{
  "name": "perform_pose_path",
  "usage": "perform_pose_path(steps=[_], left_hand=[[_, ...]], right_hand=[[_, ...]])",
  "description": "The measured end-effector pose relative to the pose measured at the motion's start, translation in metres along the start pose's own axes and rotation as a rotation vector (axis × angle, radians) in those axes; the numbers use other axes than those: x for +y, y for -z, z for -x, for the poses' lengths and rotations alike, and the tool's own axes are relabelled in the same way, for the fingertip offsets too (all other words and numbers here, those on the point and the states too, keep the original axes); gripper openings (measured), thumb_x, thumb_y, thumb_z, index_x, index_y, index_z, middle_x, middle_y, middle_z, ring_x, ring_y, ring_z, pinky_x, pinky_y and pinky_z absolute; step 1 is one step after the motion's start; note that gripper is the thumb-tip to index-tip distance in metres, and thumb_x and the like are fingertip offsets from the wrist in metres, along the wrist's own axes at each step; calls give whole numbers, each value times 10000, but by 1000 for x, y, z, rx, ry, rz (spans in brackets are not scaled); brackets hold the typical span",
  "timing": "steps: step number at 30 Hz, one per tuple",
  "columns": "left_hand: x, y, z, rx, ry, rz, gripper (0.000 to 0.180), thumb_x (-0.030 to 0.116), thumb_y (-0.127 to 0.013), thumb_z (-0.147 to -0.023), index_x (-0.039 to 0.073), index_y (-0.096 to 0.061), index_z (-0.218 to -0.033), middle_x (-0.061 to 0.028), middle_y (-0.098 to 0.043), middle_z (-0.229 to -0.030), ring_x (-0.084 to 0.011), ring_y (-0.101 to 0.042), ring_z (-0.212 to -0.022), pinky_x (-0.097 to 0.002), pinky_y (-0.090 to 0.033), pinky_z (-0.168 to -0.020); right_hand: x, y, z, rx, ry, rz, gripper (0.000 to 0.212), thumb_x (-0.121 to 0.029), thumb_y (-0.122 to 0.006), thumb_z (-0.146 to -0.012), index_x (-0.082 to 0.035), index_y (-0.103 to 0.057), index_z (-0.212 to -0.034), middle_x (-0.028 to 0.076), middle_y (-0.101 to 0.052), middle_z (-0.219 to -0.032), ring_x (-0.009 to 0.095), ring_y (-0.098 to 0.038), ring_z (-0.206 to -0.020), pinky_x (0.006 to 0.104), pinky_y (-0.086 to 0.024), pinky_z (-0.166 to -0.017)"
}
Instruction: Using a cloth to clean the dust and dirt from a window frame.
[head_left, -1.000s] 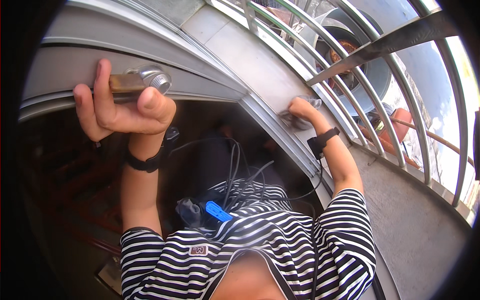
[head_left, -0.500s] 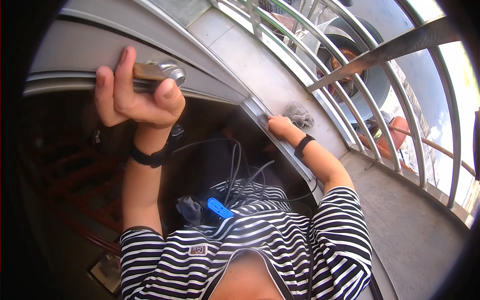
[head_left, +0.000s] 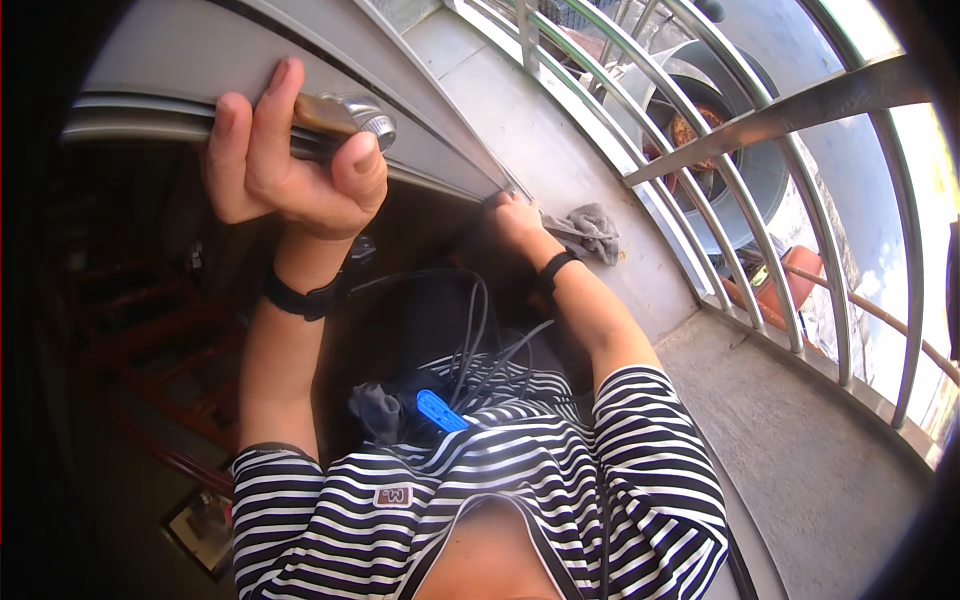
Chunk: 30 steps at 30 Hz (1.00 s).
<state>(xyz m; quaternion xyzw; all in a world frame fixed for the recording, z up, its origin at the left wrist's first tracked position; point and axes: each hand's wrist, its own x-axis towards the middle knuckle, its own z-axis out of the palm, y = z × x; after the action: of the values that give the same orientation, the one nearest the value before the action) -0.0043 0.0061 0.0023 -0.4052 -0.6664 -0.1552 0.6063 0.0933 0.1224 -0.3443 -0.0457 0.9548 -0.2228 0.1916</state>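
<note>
My left hand [head_left: 300, 165] is raised at the door's edge, with its fingers and thumb curled round a door handle [head_left: 335, 113] that has a brown lever and a silver round part. Further right, my right hand [head_left: 518, 222] is closed and low at the corner where the grey metal door [head_left: 400, 95] meets the sill. From its side a grey cloth [head_left: 592, 232] trails onto the pale tiles, one end running to the fingers. The fingertips are mostly hidden. Each wrist wears a black band.
Silver railing bars [head_left: 790, 200] curve along the right, with a large round tub [head_left: 765, 190] and an orange-red container [head_left: 795, 285] beyond them. Grey cables [head_left: 470, 330] and a blue clip [head_left: 438, 410] lie against my striped shirt. Dark reddish furniture [head_left: 160, 340] stands at left.
My right hand has slid up and left along the sill to the door's corner, and the cloth now stretches towards it. My left hand stays on the handle.
</note>
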Motion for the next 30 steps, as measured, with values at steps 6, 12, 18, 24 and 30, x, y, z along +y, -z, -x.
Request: perform_pose_path(steps=[6, 12, 18, 24, 30], left_hand=[[-2, 1, 2, -2, -12, -5, 505, 365, -370, -1004, -97, -513, -1148, -148, -284, -1316, -207, -312, -1210, -323, -352, -1012], [1, -1, 3, 15, 2, 9, 501, 358, -363, -1006, -102, -511, -1137, -149, -286, -1313, -207, -321, -1206, -319, -365, -1002], [1, 5, 4, -20, -3, -74, 494, 342, -344, -1011, -115, -489, -1128, -166, -286, -1313, -209, -325, -1199, -323, -383, -990], [0, 3, -1, -42, -3, -72, 493, 336, -346, -1012, -127, -484, -1107, -175, -283, -1308, -214, -329, -1185, -323, -387, -983], [0, -2, 2, -12, -11, -57, 477, 331, -356, -1008, -112, -498, -1113, -165, -292, -1302, -215, -323, -1193, -319, -360, -1000]], right_hand=[[24, 1, 24, -205, -170, -148, 278, -263, -533, -876, -174, -665, -1104, 146, -592, -1092, 346, -605, -1008, 487, -480, -893], [0, -4, 9, 54, -177, -304, 299, -196, -493, -864, -121, -656, -1103, 152, -592, -1091, 352, -600, -1034, 522, -465, -894], [-11, -5, -8, -52, -177, -129, 311, -177, -535, -840, -116, -645, -1124, 115, -535, -1228, 291, -515, -1186, 556, -349, -998], [-13, 10, -2, -150, -137, 30, 360, -170, -539, -854, -96, -630, -1193, 121, -519, -1318, 288, -531, -1190, 569, -309, -1034], [21, 21, 64, -420, -64, 76, 275, -177, -566, -833, -49, -690, -1042, 140, -654, -1148, 307, -645, -1035, 558, -442, -905]])
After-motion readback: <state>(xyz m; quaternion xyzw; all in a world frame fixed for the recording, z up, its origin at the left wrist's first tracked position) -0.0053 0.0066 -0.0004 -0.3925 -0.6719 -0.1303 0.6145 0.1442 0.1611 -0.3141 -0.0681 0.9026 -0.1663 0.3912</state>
